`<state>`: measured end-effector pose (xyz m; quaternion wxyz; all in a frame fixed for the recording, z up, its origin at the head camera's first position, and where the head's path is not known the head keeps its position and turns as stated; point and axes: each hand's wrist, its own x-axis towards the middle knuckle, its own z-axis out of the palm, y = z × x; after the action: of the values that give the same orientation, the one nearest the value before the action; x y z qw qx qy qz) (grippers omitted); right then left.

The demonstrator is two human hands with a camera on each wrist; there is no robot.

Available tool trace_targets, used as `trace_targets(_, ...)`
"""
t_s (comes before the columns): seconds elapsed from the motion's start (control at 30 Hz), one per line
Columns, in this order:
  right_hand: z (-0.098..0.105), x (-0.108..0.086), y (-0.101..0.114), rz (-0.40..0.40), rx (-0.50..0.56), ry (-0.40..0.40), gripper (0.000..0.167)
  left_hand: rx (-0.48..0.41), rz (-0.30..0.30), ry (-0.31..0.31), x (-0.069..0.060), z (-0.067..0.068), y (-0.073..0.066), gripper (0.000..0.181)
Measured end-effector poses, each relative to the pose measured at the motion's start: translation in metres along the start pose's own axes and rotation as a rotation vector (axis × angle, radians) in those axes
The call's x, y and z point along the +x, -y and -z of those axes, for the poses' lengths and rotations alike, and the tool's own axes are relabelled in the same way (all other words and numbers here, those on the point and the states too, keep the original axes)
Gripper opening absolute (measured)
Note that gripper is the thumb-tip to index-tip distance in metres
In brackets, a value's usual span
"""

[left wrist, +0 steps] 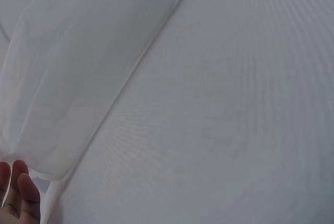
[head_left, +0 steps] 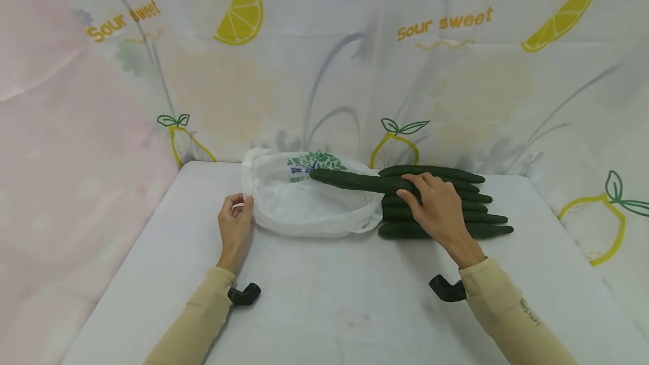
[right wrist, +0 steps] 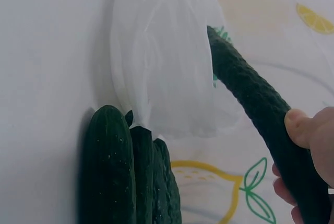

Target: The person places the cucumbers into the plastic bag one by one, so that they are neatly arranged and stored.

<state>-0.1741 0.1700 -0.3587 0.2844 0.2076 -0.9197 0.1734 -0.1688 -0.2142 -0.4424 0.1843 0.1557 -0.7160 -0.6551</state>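
A white plastic bag (head_left: 304, 224) with a green tree print lies with its mouth spread open on the table. At its left edge my left hand (head_left: 236, 230) pinches the rim; the left wrist view shows curled fingertips (left wrist: 28, 192) against the thin plastic. My right hand (head_left: 438, 207) grips a long dark green cucumber (head_left: 350, 179) near its right end. This cucumber is held above the others, its far end over the bag's opening. Several more cucumbers (head_left: 487, 231) lie side by side right of the bag, partly hidden by my right hand.
The white-covered table (head_left: 324, 297) extends in front of the bag. Behind it hangs a cloth backdrop (head_left: 314, 72) with lemon prints. Black wrist devices (head_left: 245, 294) sit at both sleeve cuffs.
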Motion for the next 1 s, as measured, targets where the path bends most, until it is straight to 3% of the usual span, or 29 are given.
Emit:
trace_targets(0.4,-0.005,0.009,0.01,0.0,-0.055,-0.021,0.039,0.015,-0.058,-0.031,0.008,-0.008,0.016,0.029)
trace_targets(0.7,-0.019,0.019,0.029,0.041,-0.072,-0.004,0.038,0.045,-0.018,-0.033,0.005,-0.001,0.018,0.029)
trace_targets(1.0,-0.029,0.031,0.044,0.053,-0.094,0.011,0.037,0.02,-0.03,-0.038,0.006,-0.004,0.018,0.027)
